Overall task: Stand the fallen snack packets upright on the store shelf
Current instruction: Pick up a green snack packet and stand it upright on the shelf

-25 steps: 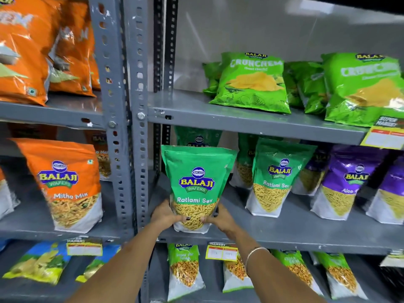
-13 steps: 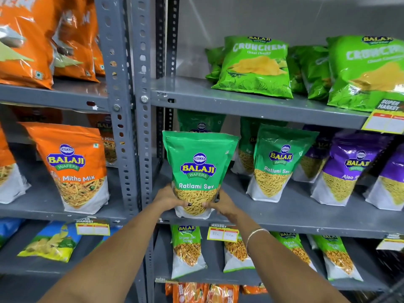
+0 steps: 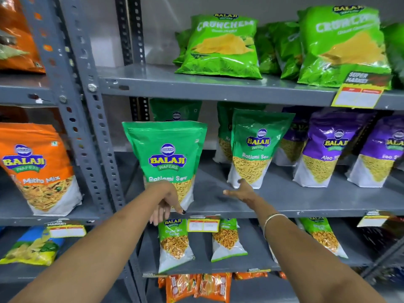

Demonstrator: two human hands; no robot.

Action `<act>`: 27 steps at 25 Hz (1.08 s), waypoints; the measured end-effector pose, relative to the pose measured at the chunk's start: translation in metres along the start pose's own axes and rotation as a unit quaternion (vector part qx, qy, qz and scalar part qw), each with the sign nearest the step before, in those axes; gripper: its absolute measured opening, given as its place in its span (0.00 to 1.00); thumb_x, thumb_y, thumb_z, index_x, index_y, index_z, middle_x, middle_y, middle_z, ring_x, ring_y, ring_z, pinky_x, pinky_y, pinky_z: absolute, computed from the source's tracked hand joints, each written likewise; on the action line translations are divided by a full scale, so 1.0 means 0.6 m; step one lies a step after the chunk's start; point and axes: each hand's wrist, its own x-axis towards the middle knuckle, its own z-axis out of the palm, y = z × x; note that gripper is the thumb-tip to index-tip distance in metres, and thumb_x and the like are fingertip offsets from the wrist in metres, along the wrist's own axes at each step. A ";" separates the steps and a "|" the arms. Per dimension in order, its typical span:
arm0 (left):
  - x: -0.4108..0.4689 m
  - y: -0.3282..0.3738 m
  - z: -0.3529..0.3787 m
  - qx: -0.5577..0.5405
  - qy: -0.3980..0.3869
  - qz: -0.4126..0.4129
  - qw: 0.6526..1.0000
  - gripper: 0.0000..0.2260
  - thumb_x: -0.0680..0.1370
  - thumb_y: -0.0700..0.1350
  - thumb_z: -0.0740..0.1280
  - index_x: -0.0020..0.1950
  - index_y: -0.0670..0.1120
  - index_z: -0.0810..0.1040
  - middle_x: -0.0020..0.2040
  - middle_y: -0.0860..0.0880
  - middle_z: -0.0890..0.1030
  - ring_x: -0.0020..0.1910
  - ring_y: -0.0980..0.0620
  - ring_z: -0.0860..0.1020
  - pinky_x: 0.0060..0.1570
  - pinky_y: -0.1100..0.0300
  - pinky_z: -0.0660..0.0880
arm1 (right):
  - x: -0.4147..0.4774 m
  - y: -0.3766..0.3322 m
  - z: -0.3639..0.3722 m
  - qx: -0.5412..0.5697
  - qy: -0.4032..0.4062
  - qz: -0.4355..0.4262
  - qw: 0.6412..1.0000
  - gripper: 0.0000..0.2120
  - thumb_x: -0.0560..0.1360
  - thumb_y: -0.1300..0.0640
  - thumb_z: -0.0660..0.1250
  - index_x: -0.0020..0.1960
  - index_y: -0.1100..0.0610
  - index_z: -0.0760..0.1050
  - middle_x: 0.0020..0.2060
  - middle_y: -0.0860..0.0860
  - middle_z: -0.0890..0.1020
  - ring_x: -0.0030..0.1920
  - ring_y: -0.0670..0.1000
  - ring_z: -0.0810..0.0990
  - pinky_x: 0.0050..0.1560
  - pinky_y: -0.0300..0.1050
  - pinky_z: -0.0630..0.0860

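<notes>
A green Ratlami Sev packet [image 3: 167, 154] stands upright at the front left of the grey middle shelf [image 3: 284, 200]. My left hand [image 3: 167, 204] hangs in front of the packet's lower edge, fingers loose and pointing down, holding nothing. My right hand [image 3: 241, 191] hovers over the bare shelf to the packet's right, fingers spread, near the base of a second upright Ratlami Sev packet [image 3: 255, 149]. Another green packet [image 3: 175, 110] stands behind the front one, mostly hidden.
Purple Aloo Sev packets [image 3: 325, 149] stand to the right on the same shelf. Light-green Crunchem bags [image 3: 223, 47] lean on the shelf above. An orange Mitha Mix packet [image 3: 37, 169] stands in the left bay past the perforated upright [image 3: 87, 119]. Smaller packets [image 3: 175, 243] fill the shelf below.
Both hands have let go of the front Ratlami Sev packet. The left hand dropped to its lower edge and the right hand moved away to the right. The packet stays upright.
</notes>
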 end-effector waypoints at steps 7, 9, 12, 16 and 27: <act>0.042 0.264 0.041 -0.215 0.171 0.227 0.934 0.34 0.74 0.53 0.67 0.74 0.39 0.58 0.76 0.43 0.60 0.72 0.43 0.65 0.68 0.48 0.69 | 0.100 0.121 -0.187 0.075 -0.014 0.039 0.996 0.40 0.69 0.62 0.74 0.73 0.67 0.55 0.74 0.61 0.62 0.73 0.58 0.64 0.66 0.49 0.67; 0.067 0.321 0.043 -0.310 0.246 0.295 0.870 0.35 0.73 0.46 0.71 0.74 0.38 0.57 0.76 0.42 0.62 0.73 0.44 0.64 0.69 0.51 0.66 | 0.135 0.141 -0.206 0.148 -0.047 0.010 0.988 0.36 0.69 0.66 0.73 0.70 0.63 0.56 0.75 0.60 0.61 0.71 0.55 0.64 0.63 0.46 0.69; 0.091 0.360 0.043 -0.401 0.303 0.304 0.810 0.25 0.70 0.37 0.73 0.63 0.37 0.68 0.68 0.39 0.73 0.63 0.46 0.73 0.55 0.60 0.69 | 0.174 0.147 -0.201 0.137 -0.099 -0.016 0.985 0.42 0.68 0.63 0.75 0.74 0.62 0.54 0.73 0.56 0.63 0.71 0.54 0.65 0.68 0.47 0.66; 0.095 0.371 0.045 -0.450 0.338 0.293 0.773 0.23 0.70 0.35 0.73 0.62 0.34 0.70 0.63 0.37 0.77 0.54 0.49 0.75 0.45 0.62 0.70 | 0.190 0.142 -0.176 0.212 -0.126 -0.058 0.968 0.34 0.65 0.72 0.75 0.67 0.67 0.65 0.66 0.64 0.74 0.65 0.57 0.74 0.65 0.49 0.75; 0.047 0.318 0.122 -0.354 0.381 0.263 0.813 0.21 0.70 0.43 0.74 0.58 0.35 0.72 0.60 0.38 0.79 0.59 0.42 0.78 0.57 0.51 0.74 | 0.079 0.160 -0.168 0.074 -0.041 -0.050 0.995 0.40 0.64 0.53 0.79 0.68 0.61 0.63 0.65 0.58 0.75 0.65 0.60 0.74 0.62 0.52 0.73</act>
